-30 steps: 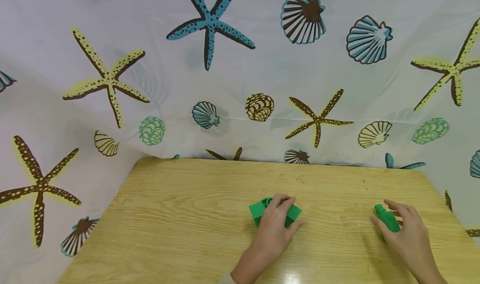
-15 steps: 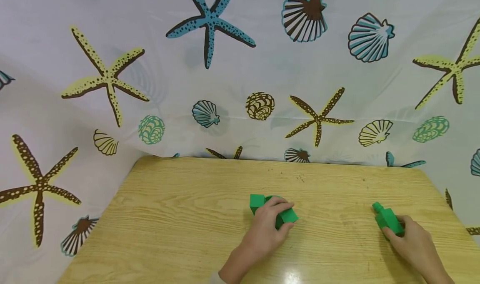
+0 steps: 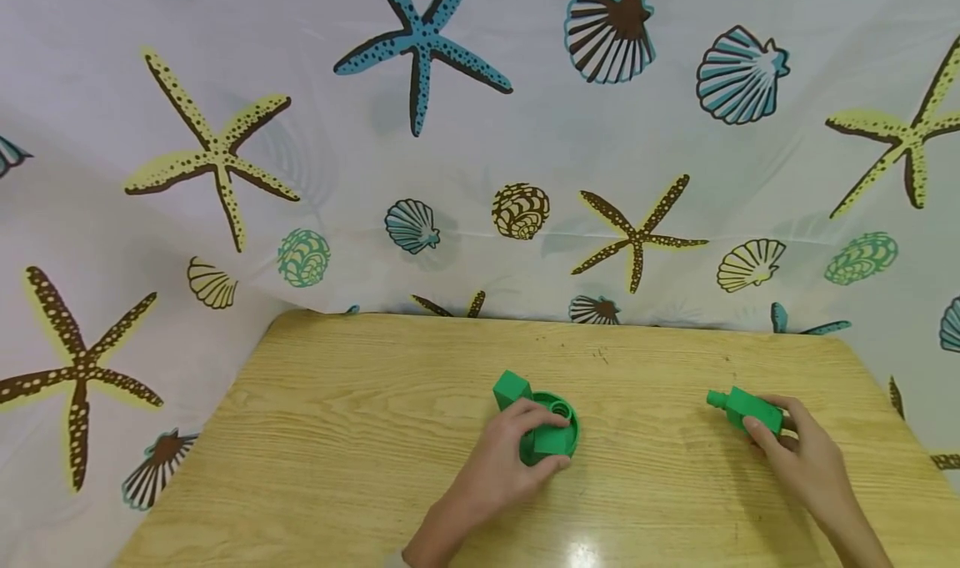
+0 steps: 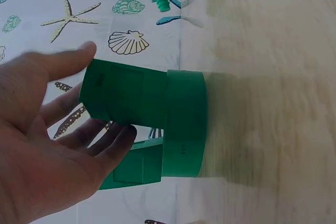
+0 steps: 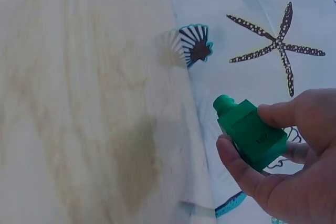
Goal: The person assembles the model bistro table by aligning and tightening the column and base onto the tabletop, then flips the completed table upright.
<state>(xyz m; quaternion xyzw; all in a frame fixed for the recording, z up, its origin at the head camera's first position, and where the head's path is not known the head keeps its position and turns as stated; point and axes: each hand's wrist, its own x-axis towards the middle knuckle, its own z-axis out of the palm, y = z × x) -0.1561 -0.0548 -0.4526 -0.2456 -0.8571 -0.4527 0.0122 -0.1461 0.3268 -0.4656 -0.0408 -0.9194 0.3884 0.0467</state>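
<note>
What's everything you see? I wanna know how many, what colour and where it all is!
Table: 1, yellowish wood, across the bottom
Cloth: white, behind and beside the table
Starfish prints: several, blue, yellow and brown, on the cloth
Shell prints: many, blue, brown, yellow and green, on the cloth
Round-based piece: 1, green, around the table's middle
Bottle-shaped piece: 1, green, held above the table's right side
Sleeve edge: 1, pale, bottom of the head view
Left hand: 1, gripping the round-based piece
Right hand: 1, holding the bottle-shaped piece

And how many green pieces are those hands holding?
2: the round-based piece in the left hand, and the bottle-shaped piece in the right hand. No others show.
</note>
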